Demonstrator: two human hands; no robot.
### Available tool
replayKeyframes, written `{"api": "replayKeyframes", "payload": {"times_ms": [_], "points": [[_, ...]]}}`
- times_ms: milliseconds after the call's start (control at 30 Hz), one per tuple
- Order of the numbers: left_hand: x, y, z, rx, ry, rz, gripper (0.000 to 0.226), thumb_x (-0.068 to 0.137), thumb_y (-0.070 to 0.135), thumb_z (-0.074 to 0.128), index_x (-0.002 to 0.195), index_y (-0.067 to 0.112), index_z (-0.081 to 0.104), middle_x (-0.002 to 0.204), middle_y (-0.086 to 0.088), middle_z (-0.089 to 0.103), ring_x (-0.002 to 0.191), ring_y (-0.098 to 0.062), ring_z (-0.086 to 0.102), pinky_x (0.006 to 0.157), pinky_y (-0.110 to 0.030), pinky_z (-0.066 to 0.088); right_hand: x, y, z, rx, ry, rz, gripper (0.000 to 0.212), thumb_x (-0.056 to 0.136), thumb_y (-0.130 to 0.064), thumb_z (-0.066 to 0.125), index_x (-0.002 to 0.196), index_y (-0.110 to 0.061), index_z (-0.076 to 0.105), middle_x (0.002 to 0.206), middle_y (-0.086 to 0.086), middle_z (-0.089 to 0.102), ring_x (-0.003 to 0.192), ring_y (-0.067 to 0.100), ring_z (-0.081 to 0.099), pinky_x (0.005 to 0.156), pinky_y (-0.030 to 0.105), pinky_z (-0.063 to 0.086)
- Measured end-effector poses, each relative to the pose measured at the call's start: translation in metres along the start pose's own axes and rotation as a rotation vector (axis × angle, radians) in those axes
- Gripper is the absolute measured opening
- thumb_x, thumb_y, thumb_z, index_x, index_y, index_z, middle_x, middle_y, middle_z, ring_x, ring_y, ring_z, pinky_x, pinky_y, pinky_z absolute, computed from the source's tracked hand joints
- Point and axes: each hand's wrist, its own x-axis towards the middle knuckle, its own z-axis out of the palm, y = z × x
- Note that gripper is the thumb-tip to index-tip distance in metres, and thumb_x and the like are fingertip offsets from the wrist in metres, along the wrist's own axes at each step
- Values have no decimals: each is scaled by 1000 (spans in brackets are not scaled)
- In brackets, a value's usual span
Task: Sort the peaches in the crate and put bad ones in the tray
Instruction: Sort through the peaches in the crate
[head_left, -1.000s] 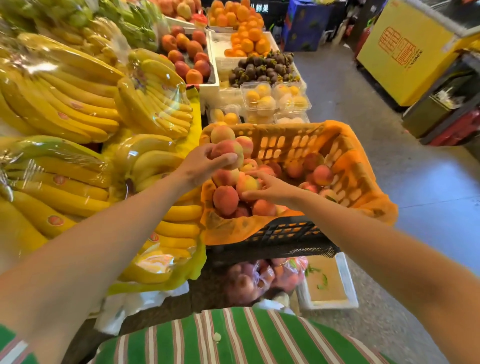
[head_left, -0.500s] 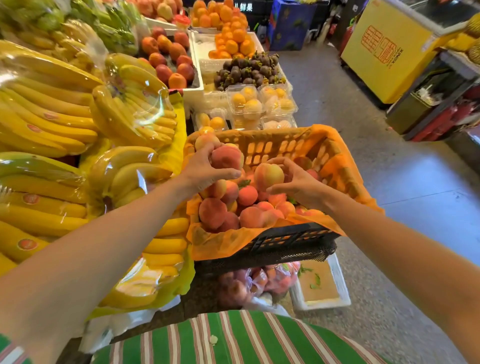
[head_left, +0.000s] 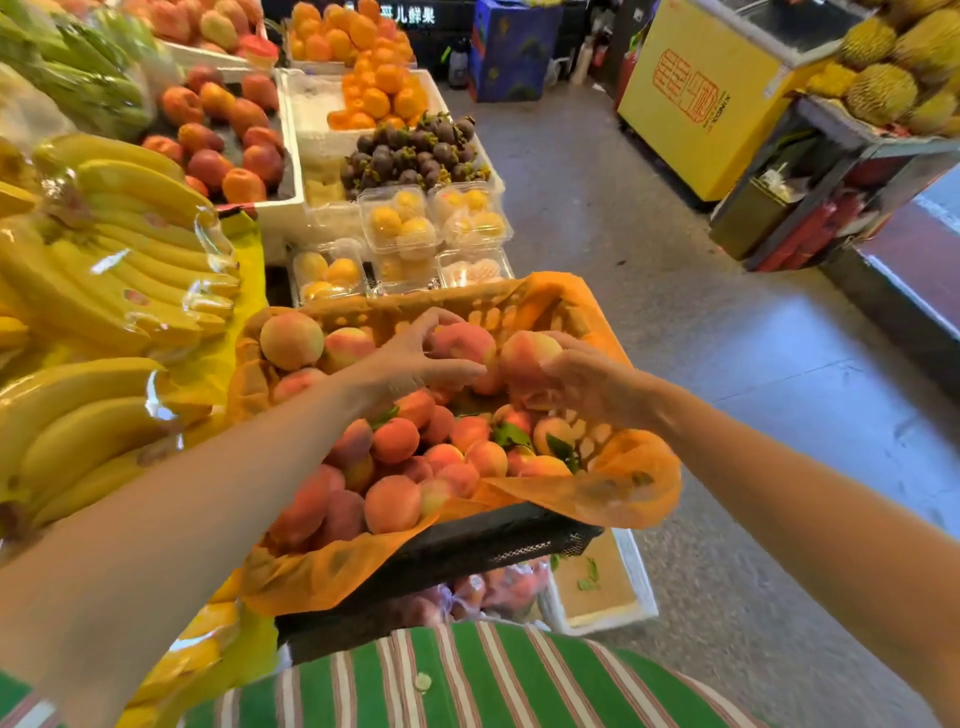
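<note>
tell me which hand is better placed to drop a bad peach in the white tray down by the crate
Right. The right hand holds a peach on the side where the tray sits, below the crate.

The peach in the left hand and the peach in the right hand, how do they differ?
The left hand's peach is pinker all over; the right hand's peach shows a yellow-green patch. The left hand grips from the near side; the right hand cups from the right. Both are held touching above the crate.
</note>
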Motion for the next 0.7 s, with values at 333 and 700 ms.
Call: {"api": "replayKeyframes", "payload": {"times_ms": [333, 700], "points": [[42, -1, 10, -173, 1, -54, 72, 53, 31, 87, 120, 24, 59, 99, -6, 65, 88, -21, 64, 78, -40, 54, 10, -11, -46, -476, -38, 64, 56, 82, -27, 74, 132, -31, 50, 136, 4, 46, 121, 22, 54, 92, 35, 54], [44, -3, -20, -157, -169, -123, 63, 64, 26, 85, 121, 24, 57, 103, -13, 63, 83, -28, 62, 78, -40, 52, 44, 33, -38, -1626, -114, 290, 63, 73, -28, 77, 129, -28, 48, 121, 3, 51, 112, 24, 51, 91, 36, 48]]}}
